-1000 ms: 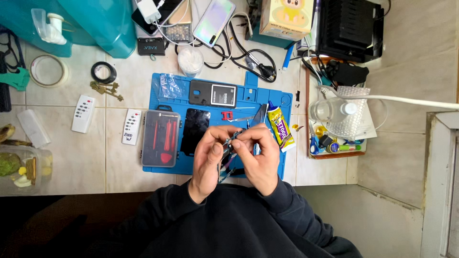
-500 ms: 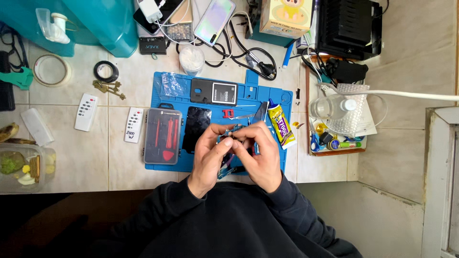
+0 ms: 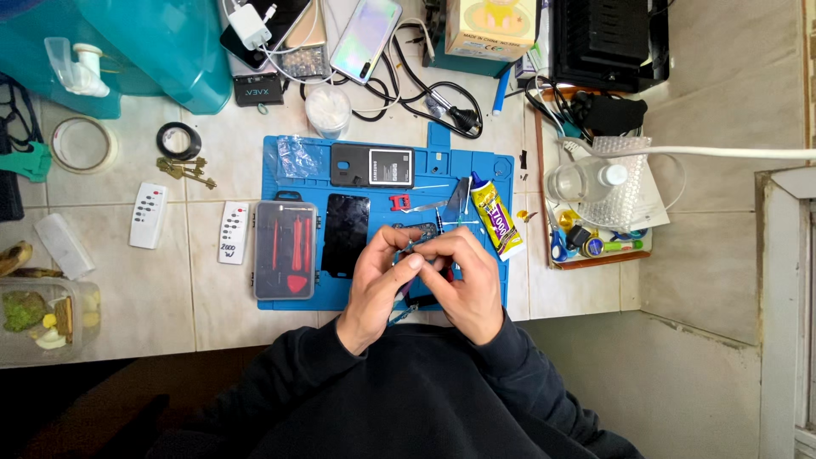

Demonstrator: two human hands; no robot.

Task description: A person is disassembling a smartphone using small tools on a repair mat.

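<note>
My left hand (image 3: pixel 376 287) and my right hand (image 3: pixel 466 285) are pressed together over the front edge of the blue repair mat (image 3: pixel 497 170). Both sets of fingertips pinch a small dark phone part (image 3: pixel 422 244). A thin blue-tipped tool (image 3: pixel 399 316) pokes out beneath the palms; I cannot tell which hand holds it. Left of my hands lies a black phone screen (image 3: pixel 346 234), beside a clear case of red tools (image 3: pixel 285 249). Behind them are a phone body with its battery showing (image 3: pixel 374 166), a small red piece (image 3: pixel 399 202), tweezers (image 3: pixel 429 206) and a yellow glue tube (image 3: pixel 495 218).
Two white remotes (image 3: pixel 149 215) (image 3: pixel 233 231), keys (image 3: pixel 183 167) and tape rolls (image 3: pixel 81 144) lie to the left. A teal jug (image 3: pixel 170 42), phones (image 3: pixel 365 38) and cables crowd the back. A tray (image 3: pixel 595 259) with a bottle stands at the right, a food container (image 3: pixel 42 319) at the near left.
My hands stay joined on the small part, with only slight finger shifts. The view has moved a little.
</note>
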